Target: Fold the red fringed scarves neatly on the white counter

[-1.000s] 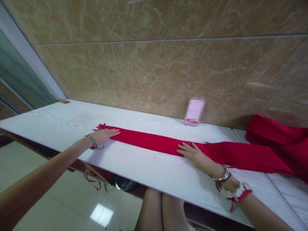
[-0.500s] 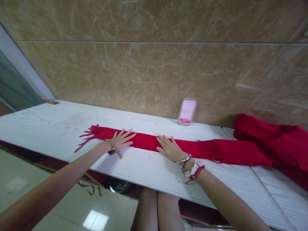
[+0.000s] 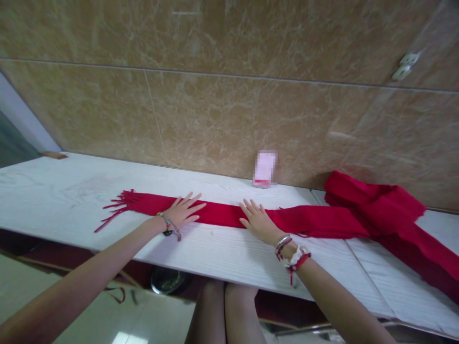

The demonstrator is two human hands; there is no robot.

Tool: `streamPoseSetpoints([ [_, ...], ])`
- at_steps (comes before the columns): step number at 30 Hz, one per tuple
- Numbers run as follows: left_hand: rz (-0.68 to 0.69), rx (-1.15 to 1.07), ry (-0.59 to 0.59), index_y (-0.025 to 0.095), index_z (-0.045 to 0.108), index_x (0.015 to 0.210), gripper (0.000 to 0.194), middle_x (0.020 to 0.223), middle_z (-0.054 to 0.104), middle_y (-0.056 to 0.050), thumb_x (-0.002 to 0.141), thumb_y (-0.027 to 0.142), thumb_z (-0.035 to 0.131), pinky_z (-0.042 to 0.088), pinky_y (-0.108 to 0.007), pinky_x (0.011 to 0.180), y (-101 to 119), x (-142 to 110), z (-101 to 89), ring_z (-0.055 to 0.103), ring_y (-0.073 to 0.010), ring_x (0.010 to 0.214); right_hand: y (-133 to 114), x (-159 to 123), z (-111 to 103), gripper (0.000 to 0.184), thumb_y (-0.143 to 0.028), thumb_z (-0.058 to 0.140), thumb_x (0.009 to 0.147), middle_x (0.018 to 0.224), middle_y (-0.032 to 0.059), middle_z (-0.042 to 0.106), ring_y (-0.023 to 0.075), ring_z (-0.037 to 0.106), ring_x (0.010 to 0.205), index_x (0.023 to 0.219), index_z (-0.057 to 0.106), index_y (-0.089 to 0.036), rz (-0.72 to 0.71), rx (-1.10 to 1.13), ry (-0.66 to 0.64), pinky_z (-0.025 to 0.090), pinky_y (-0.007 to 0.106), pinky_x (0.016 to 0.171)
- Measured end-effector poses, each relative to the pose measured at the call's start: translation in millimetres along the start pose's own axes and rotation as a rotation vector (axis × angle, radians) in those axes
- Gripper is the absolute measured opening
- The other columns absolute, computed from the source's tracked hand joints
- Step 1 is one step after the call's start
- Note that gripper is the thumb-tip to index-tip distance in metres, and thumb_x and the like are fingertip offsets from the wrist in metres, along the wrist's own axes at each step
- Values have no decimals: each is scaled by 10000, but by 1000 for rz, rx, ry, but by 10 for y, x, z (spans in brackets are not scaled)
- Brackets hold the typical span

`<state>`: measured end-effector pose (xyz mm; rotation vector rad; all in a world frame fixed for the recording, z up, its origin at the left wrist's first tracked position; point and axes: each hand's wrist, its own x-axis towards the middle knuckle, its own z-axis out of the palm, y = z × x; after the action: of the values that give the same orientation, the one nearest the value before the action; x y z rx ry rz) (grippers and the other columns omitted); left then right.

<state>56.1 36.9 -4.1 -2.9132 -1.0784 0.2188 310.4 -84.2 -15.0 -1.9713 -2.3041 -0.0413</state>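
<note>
A long red scarf [image 3: 222,213] lies folded into a narrow strip along the white tabletop. Its fringe [image 3: 120,203] spreads loose at the left end. My left hand [image 3: 182,210] rests flat on the strip a little right of the fringe, fingers spread. Farther right, my right hand [image 3: 260,220] also lies palm down on the fabric, with its fingers apart. Toward the right the scarf widens into a loose, crumpled heap [image 3: 376,196], and one length of it runs on toward the right edge of the view.
Against the tiled wall [image 3: 215,119] leans a blurred pink object [image 3: 265,168]. A small brown piece [image 3: 53,155] sits at the table's far left corner. Under the white table [image 3: 222,253] is a round metal bowl [image 3: 168,279]. A socket [image 3: 406,66] is on the wall.
The view has turned to the right, bringing the socket and more of the heap into sight. My left hand has slid slightly right along the scarf; both hands stay flat on it.
</note>
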Motion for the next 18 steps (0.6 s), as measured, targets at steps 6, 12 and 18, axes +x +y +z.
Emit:
streamPoseSetpoints([
  [6,159,-29,-192,358,197,1329,512,1437,115,-39,846,394,363,100,-640,926,206,52,41,40,-338,1285,-187,41,24,508,-446,199,881,1408,68,227,319,145,1278,1339,252,-232,-86,44,-100,174,603,962],
  [12,64,-82,-130,369,223,1319,442,1440,98,-28,880,353,273,138,-626,930,200,-42,-52,61,-329,1286,-203,26,-42,525,-443,175,884,1424,94,166,335,86,1284,1346,229,-201,36,85,-138,156,632,939],
  [18,85,-76,-143,362,164,1334,518,1441,53,-52,850,433,334,113,-696,870,463,192,1,0,-383,1273,-48,-122,-19,550,-481,204,869,1425,109,150,375,114,1269,1347,226,-210,195,10,-177,193,671,885],
])
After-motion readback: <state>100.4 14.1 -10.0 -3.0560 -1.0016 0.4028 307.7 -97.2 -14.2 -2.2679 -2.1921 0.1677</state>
